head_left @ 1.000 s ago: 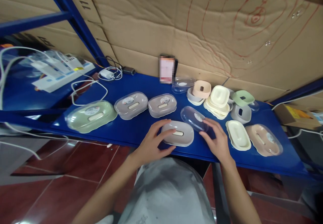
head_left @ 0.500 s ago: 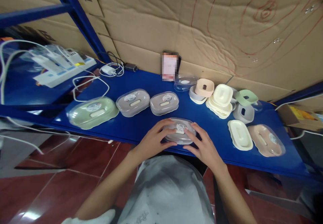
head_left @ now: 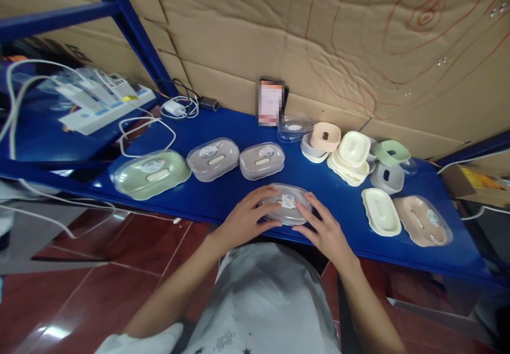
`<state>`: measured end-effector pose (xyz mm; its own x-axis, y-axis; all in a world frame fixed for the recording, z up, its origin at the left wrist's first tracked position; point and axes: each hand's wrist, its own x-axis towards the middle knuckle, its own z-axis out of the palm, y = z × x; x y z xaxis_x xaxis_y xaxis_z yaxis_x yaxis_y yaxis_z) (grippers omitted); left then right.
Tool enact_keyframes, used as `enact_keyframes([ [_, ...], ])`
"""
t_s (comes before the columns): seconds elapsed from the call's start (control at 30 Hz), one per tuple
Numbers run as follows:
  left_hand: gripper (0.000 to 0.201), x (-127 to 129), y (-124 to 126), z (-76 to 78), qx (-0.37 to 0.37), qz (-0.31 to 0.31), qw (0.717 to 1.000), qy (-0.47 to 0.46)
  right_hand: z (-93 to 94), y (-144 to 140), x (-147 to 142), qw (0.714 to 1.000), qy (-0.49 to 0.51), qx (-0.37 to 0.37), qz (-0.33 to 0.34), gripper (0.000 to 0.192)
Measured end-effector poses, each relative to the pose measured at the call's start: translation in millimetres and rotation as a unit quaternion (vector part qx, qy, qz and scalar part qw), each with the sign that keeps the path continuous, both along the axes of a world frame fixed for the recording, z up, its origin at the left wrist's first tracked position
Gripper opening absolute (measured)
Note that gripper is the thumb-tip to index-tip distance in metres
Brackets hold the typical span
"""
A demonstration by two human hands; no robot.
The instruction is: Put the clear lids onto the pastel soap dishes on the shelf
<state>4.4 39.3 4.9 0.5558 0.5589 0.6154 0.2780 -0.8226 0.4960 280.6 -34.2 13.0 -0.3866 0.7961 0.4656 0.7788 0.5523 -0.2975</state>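
I see left hand (head_left: 252, 213) and right hand (head_left: 324, 232) curled, gripping opposite ends of grey box (head_left: 283, 218) | clear cover (head_left: 289, 201) lies over it; I judge this two-sided hold helps levelness | box rests at near edge of blue table (head_left: 223, 200), perhaps for easy reach | second covered box (head_left: 262, 161) stands behind, apart, probably leaving fingers room.

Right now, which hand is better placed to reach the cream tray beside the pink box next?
Likely the right hand: nearer the cream tray, on that side of the grey box; the left hand is across it.
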Motion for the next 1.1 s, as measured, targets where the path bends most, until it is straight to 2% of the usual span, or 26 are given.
enact_keyframes([
  [0.13, 0.040, 1, 0, 4.1, -0.027, -0.021, 0.999, 0.003, -1.0, -2, 0, 1.000, 0.006, -0.007, -0.024, 0.091],
  [0.27, 0.042, -1, -1, 4.8, -0.017, -0.025, 1.000, 0.009, -1.2, -2, -1, 0.999, -0.018, -0.006, -0.029, 0.091],
  [0.47, 0.050, -7, -2, 0.6, -0.017, 0.024, 0.998, 0.047, 1.4, 3, -2, 0.998, -0.053, -0.023, -0.014, 0.086],
  [0.63, 0.056, -8, -1, -3.4, -0.017, 0.040, 0.998, 0.035, 0.3, 7, -2, 0.998, -0.061, -0.026, -0.015, 0.085],
  [0.93, 0.044, -6, 0, -5.6, 0.026, 0.051, 0.998, 0.031, -2.5, 9, -1, 0.999, -0.034, -0.024, 0.005, 0.080],
  [1.1, 0.038, -10, -4, 6.1, 0.059, 0.095, 0.988, 0.104, 2.1, 6, -2, 0.997, -0.070, -0.006, -0.021, 0.081],
])
